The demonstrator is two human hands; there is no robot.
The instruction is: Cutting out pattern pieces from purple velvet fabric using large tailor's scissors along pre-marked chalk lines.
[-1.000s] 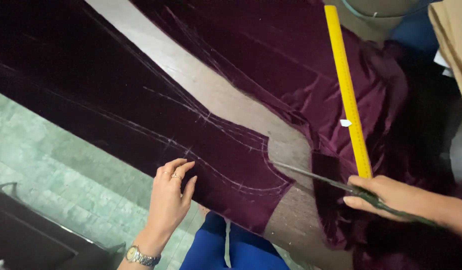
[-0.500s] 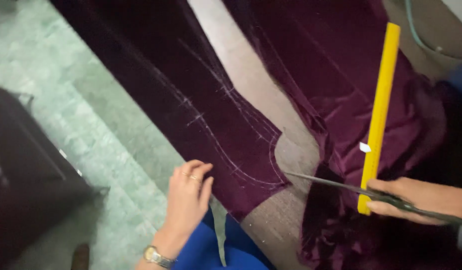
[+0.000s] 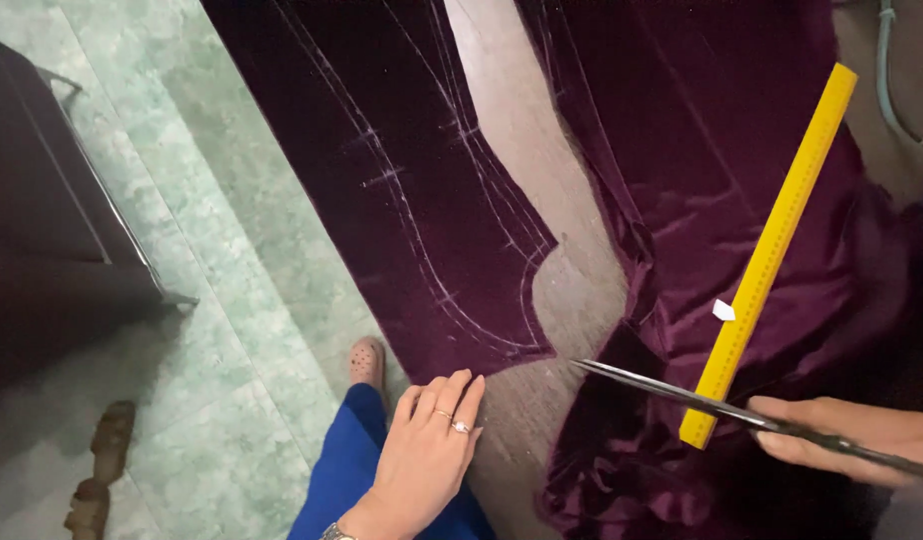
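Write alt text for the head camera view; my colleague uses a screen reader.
A person's right hand holds long scissors over a table, while the left hand rests flat at the table's edge beside dark purple velvet fabric marked with chalk lines. A yellow ruler lies across more velvet, with green floor at left.

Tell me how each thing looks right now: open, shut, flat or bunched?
Scissors: held in the right hand, blades look shut.
Marked purple cloth: flat, chalk lines on it, edge cut.
Other purple cloth: bunched near the scissors.
Yellow ruler: lying slanted on the bunched cloth.
Left hand: flat at the table edge, empty.
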